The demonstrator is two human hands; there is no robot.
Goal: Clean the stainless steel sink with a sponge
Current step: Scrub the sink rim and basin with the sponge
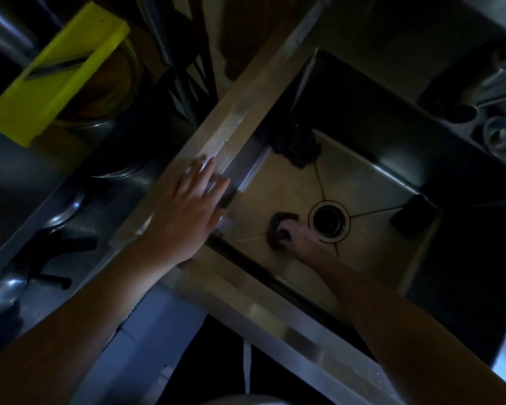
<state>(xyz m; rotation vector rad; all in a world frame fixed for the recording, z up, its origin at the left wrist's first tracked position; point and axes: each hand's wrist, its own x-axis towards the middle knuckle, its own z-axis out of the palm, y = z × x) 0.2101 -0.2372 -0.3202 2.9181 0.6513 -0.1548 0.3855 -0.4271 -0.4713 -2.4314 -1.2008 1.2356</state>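
Note:
The stainless steel sink (371,200) fills the middle and right of the dim view, with its round drain (329,222) in the floor. My right hand (300,239) is down in the basin just left of the drain and grips a dark scouring sponge (276,228), which presses on the sink floor. My left hand (192,207) lies flat, fingers straight, on the sink's left rim (240,112).
A dark mesh scrubber (295,146) sits in the basin's far left corner and a black block (415,216) leans at the right wall. A yellow slicer (56,74) lies over a bowl at the upper left. Pans and lids crowd the left counter; glassware stands at the upper right.

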